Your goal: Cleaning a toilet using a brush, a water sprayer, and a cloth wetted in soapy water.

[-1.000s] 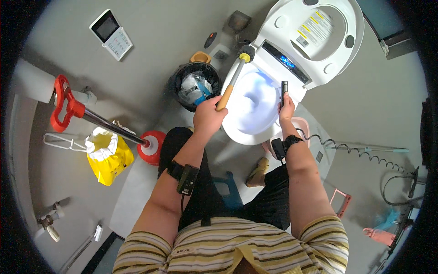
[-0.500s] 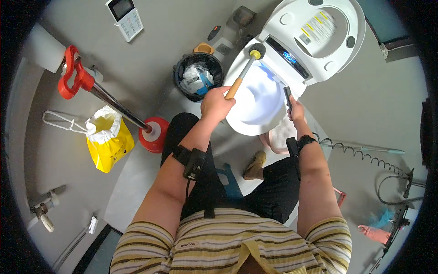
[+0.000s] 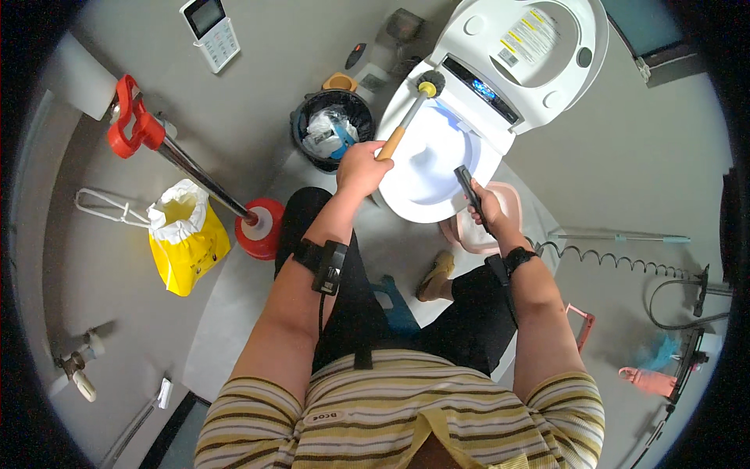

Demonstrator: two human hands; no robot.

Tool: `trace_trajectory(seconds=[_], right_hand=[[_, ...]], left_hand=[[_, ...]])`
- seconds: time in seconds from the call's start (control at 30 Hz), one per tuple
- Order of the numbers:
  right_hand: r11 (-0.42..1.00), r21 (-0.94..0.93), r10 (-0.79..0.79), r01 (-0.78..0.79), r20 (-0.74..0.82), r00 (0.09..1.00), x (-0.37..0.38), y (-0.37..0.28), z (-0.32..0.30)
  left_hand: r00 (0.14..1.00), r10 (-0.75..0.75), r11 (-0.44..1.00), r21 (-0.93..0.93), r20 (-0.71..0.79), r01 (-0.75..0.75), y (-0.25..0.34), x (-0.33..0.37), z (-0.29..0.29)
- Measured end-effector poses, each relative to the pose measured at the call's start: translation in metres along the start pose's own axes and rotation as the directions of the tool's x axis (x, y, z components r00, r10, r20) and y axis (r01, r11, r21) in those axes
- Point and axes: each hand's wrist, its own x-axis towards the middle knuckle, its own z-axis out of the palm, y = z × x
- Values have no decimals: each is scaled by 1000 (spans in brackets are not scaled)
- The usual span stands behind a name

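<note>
Brush (image 3: 410, 113) is in our left grip (image 3: 361, 168), w/ its dark bristle head (image 3: 430, 81) above the back-left part of the white toilet (image 3: 426, 211); if it touches there, we can't tell. The fingers are curled around the lower end of the tan handle (image 3: 391, 144), w/ no gap that we can see. We judge the brush is light and stiff: the grey shaft looks like metal or hard plastic, so it prob. doesn't bend much. The bristles look dense, prob. springy, and not good to hold b/c they may be wet. The best place to hold is the handle; it looks like wood, approx. smooth, and could be slippery w/ wet fingers. W/ the hold so far from the head, we think the tip swings a lot for a small wrist turn.

Our right grip (image 3: 488, 209) is closed around a black wand (image 3: 468, 184), whose upper end points to the bowl. It looks rigid and narrow, prob. light too; its middle is a good place to hold. A pink basin (image 3: 512, 205) is partly under this arm, near the toilet.
</note>
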Motion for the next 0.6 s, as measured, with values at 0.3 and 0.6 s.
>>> trace_trajectory(seconds=[0.3, 0.6], right_hand=[[678, -611, -575, 408, -96, 812, -23, 95, 21], [483, -790, -502, 377, 103, 858, -54, 82, 95]], left_hand=[[999, 31, 999, 43, -18, -31, -8, 0, -5], [997, 42, 999, -30, -70, -44, -18, 2, -6]])
